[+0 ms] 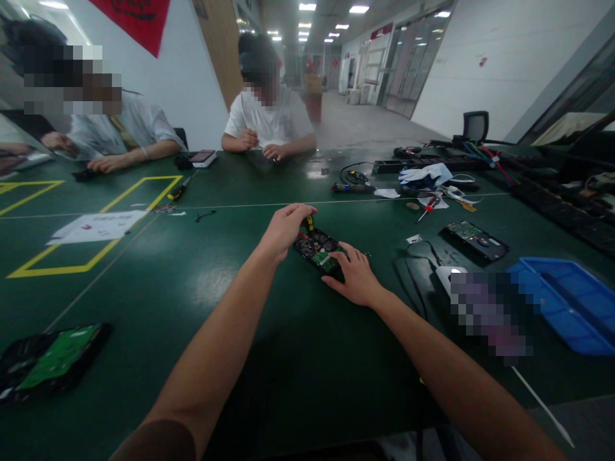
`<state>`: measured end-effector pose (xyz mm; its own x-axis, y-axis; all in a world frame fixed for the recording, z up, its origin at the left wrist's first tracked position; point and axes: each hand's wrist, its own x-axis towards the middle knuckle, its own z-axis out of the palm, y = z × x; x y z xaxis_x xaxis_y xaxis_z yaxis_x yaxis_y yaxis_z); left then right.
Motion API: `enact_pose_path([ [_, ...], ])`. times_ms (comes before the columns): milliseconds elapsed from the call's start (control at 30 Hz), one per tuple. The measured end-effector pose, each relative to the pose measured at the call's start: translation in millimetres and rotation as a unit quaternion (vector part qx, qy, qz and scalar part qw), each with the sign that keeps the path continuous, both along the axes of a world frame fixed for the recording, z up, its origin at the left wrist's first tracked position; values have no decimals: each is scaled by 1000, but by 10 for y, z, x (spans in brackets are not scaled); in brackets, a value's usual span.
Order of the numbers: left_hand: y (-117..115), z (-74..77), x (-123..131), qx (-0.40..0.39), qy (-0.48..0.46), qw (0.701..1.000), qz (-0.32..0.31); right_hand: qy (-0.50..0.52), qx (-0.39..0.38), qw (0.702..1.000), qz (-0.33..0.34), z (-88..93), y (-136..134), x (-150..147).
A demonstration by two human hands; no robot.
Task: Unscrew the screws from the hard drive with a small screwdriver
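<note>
A black hard drive (316,246) with a green circuit board lies on the green table (269,333) in front of me. My left hand (284,229) is closed over its far end, gripping a small screwdriver (310,222) with a yellow-and-black handle that stands on the drive. My right hand (354,276) rests on the drive's near right corner, fingers pressed down on it and holding it still.
Another hard drive (475,239) lies to the right, a third (48,362) at the near left. A blue tray (571,301) sits at the right edge. Papers (96,226), cables, tools and gloves (425,174) lie farther back. Two people sit across the table.
</note>
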<state>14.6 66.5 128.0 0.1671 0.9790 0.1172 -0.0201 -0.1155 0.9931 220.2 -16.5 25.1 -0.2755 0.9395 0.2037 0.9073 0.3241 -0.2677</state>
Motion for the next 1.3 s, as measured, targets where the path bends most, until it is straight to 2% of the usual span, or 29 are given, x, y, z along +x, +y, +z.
enact_pose_path([
  [300, -3, -15, 14, -78, -81, 986, -124, -6, 4, 1000, 2, -13, 5, -1],
  [467, -12, -32, 43, -90, -102, 980, -148, -3, -2, 1000, 0, 0, 2, -1],
  [800, -13, -6, 15, -53, -32, 990, -124, -2, 0, 1000, 2, -4, 4, 4],
  [1000, -21, -28, 44, -97, -66, 983, -142, -1, -1, 1000, 4, -6, 4, 8],
  [1133, -22, -45, 64, -115, -68, 983, -124, 2, 1, 1000, 1, -11, 2, 4],
  [1300, 0, -43, 35, -27, -4, 997, -76, 4, 9, 1000, 1, -20, 5, 1],
])
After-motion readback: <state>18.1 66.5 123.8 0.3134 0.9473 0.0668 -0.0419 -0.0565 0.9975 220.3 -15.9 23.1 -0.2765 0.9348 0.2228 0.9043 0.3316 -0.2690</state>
